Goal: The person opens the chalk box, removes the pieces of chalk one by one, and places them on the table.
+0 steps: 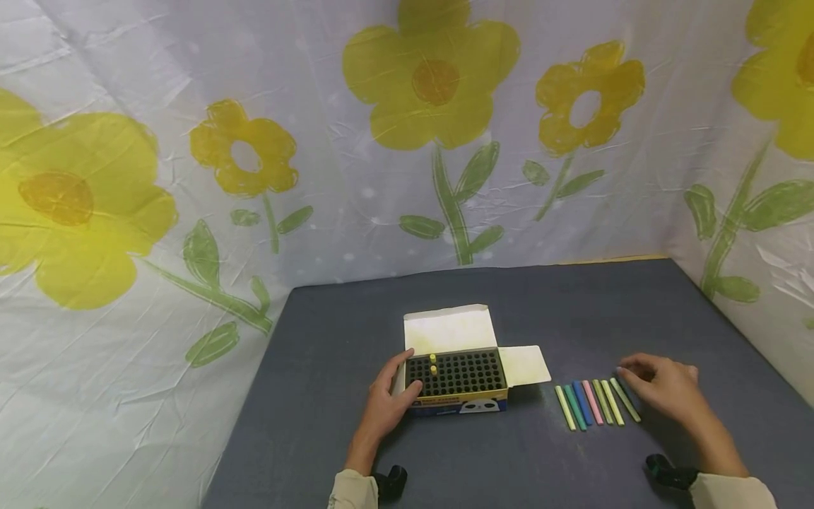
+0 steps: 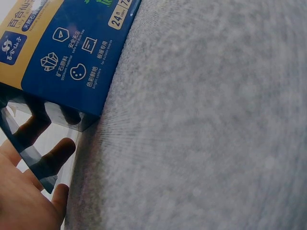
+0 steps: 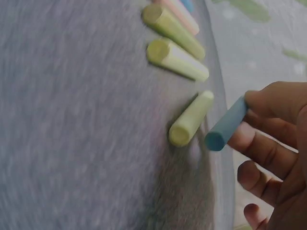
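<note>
My left hand (image 1: 386, 403) grips the left end of an opened chalk box (image 1: 459, 404), its thumb at the front corner. In the left wrist view, fingers reach behind a side flap (image 2: 29, 155) of the box. Inside, a black holder (image 1: 470, 372) is full of holes, and two yellow chalks (image 1: 434, 370) stand at its left. My right hand (image 1: 668, 385) pinches a blue chalk stick (image 3: 225, 125) between thumb and finger, tilted, close to a yellow-green chalk (image 3: 191, 120) on the table. That held chalk is mostly hidden in the head view.
Several chalks lie in a row right of the box, including a pink one (image 1: 592, 402) and a teal one (image 1: 575, 408). The box's white lid (image 1: 450, 329) stands back, and a side flap (image 1: 524, 365) sticks out rightward. A flowered curtain (image 1: 356, 212) surrounds the dark table (image 1: 305, 438).
</note>
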The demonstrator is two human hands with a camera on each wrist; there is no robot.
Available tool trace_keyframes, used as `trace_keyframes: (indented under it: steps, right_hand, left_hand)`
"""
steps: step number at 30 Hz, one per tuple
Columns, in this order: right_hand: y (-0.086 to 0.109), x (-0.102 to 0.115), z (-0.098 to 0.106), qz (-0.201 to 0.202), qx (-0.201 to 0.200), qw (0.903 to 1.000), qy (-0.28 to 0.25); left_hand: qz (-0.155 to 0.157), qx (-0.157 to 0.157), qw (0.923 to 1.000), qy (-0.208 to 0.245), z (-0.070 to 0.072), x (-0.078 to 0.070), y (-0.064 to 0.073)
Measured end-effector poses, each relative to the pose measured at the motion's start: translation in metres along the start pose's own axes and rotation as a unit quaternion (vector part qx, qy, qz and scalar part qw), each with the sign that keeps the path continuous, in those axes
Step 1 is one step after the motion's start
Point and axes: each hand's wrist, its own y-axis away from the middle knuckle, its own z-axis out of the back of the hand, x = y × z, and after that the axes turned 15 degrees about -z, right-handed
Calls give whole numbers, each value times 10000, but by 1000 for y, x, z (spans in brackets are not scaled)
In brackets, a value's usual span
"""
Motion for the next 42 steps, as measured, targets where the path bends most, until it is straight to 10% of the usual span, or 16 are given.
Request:
trace_keyframes:
  steps: [27, 42]
  right_hand:
    - [-2, -1, 3, -407, 479, 9915, 1135]
    - [2, 29, -12, 245, -1183, 9927, -59]
  left_hand:
    - [96, -12, 10000, 4, -1, -3, 0]
    - [20, -41, 10000, -65, -1, -2, 1]
